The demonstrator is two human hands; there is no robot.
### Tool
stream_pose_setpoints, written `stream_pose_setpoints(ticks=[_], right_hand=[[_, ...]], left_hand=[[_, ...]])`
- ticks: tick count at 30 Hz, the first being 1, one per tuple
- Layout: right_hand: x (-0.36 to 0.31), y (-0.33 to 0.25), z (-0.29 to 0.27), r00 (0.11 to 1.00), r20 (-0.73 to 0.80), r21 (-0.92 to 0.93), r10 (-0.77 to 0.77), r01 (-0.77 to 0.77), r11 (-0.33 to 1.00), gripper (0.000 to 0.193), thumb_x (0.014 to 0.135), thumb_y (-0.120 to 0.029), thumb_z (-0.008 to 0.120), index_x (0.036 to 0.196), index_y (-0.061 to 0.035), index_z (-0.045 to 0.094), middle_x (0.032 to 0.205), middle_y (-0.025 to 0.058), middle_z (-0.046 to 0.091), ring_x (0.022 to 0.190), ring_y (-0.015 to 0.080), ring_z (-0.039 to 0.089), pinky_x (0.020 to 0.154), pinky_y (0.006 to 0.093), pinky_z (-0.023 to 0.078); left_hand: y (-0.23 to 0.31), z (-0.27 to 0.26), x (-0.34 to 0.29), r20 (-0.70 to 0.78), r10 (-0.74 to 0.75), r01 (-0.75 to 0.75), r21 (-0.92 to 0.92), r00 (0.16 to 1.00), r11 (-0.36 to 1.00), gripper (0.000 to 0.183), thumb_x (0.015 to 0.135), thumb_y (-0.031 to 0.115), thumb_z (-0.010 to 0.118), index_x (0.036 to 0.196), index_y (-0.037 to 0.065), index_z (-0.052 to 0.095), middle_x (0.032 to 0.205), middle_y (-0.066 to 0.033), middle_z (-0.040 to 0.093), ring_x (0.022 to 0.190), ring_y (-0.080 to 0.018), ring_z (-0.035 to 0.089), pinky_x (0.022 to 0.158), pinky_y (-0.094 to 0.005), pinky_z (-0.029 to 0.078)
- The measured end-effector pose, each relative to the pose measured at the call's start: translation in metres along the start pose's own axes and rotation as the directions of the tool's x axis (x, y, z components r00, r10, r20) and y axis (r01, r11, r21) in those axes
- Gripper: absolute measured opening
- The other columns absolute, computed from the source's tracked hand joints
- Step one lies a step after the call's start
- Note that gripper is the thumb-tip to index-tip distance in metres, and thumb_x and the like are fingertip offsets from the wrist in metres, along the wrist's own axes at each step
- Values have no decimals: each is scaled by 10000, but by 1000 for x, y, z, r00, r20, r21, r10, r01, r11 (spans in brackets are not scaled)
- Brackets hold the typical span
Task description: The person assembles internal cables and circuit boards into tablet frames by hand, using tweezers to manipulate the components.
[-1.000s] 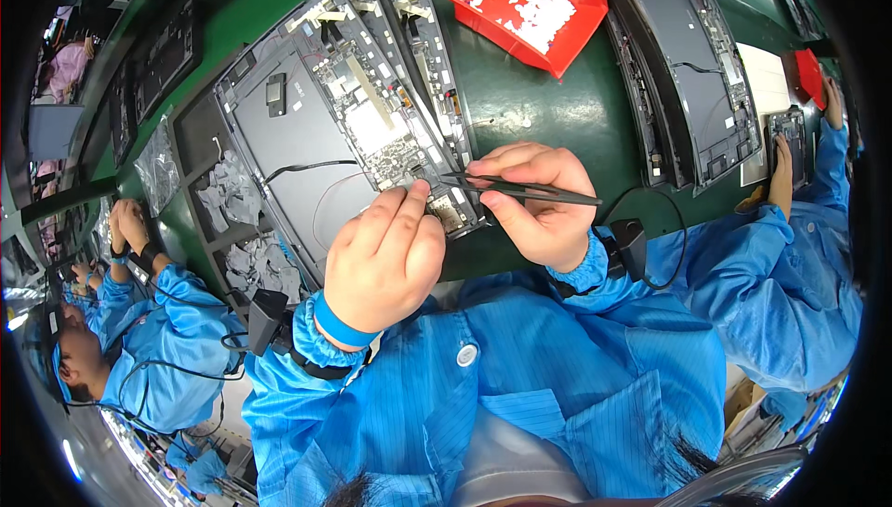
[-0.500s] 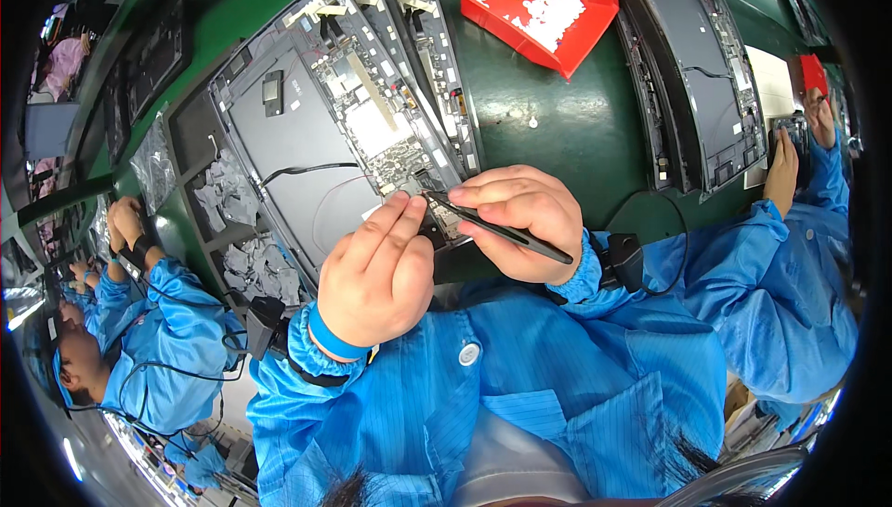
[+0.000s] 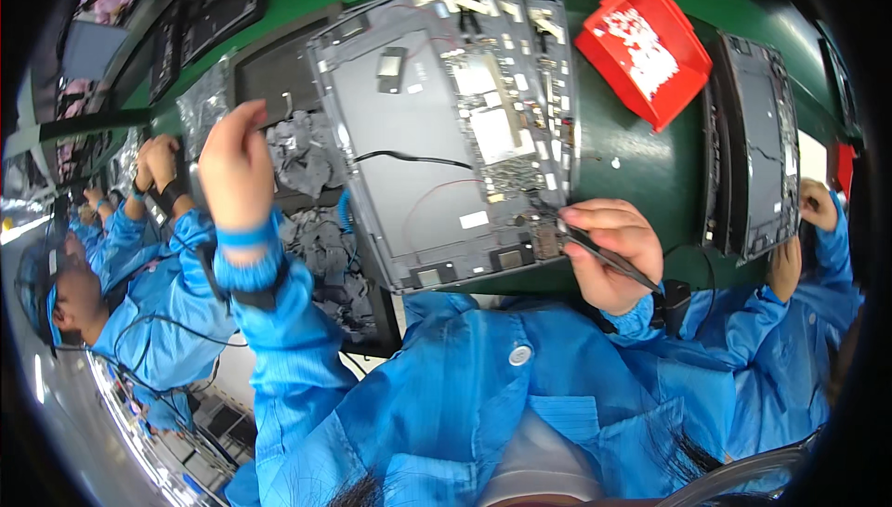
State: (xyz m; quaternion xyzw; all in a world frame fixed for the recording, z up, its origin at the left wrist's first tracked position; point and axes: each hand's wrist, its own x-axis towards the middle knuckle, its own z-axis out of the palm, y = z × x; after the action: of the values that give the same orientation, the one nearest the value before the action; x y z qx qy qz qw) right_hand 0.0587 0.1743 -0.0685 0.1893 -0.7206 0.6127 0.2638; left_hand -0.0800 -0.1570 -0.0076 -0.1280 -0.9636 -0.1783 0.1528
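Note:
My right hand (image 3: 621,245) holds black tweezers (image 3: 636,272) at the lower right corner of an open grey device housing (image 3: 413,214). The tweezers' tip is by the lower end of the exposed circuit board (image 3: 506,174). A black cable (image 3: 409,156) lies across the housing's bare side, and a small dark module (image 3: 391,70) rests near its top. My left hand (image 3: 240,172) is raised left of the housing, beside a dark divided tray (image 3: 379,307) of crumpled grey pieces (image 3: 307,154). Its fingers are smeared by motion, and I cannot make out anything in them.
More open housings (image 3: 555,70) lie under the right side of this one. A red bin (image 3: 683,93) with small white pieces stands at the far right, near another stack of housings (image 3: 764,135). Co-workers' hands (image 3: 158,161) are at the left, others (image 3: 788,261) at the right.
My left hand has left the circuit board and moved left and up toward the tray. My right hand stays at the board's lower end with the tweezers. The whole view has shifted.

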Motion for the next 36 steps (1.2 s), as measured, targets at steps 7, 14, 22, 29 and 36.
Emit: stream_pose_setpoints(ticks=[7, 14, 22, 29, 36], right_hand=[[8, -3, 0, 996, 5, -4, 85, -85, 996, 318, 690, 59, 689, 889, -33, 459, 903, 195, 652, 830, 321, 643, 722, 394, 500], [17, 2, 3, 997, 11, -14, 79, -79, 997, 320, 699, 62, 678, 910, -29, 456, 921, 196, 648, 824, 314, 640, 733, 392, 490], [25, 0, 5, 997, -22, 10, 79, -78, 997, 317, 714, 68, 669, 929, -24, 455, 938, 199, 643, 848, 284, 628, 737, 388, 493], [33, 1, 3, 995, -53, 73, 79, -75, 994, 326, 716, 80, 666, 942, -13, 450, 931, 235, 628, 843, 268, 623, 746, 359, 506], [41, 8, 6, 991, -97, 101, 94, -84, 991, 322, 709, 95, 659, 937, -6, 455, 933, 233, 629, 858, 275, 625, 764, 367, 496]], left_hand=[[-82, 34, 3, 245, -178, 157, 105, 953, 982, 310, 622, 92, 757, 916, 29, 680, 788, -142, 624, 693, -251, 607, 637, -333, 487], [-66, 40, -6, 230, -237, 212, 129, 944, 969, 333, 644, 73, 765, 908, -34, 592, 756, -112, 636, 671, -187, 615, 627, -299, 506], [-62, 27, -7, 319, -354, 417, -158, 879, 895, 311, 666, -31, 729, 938, -21, 579, 741, -41, 609, 674, -88, 567, 616, -216, 481], [-60, -10, -15, 64, -178, 184, -101, 982, 978, 115, 728, 49, 718, 815, 0, 661, 724, -57, 618, 639, -116, 576, 566, -218, 454], [-9, -34, -11, 98, -419, 428, -307, 903, 850, 134, 835, 47, 624, 951, -9, 658, 713, -43, 632, 576, -71, 581, 508, -180, 442]])
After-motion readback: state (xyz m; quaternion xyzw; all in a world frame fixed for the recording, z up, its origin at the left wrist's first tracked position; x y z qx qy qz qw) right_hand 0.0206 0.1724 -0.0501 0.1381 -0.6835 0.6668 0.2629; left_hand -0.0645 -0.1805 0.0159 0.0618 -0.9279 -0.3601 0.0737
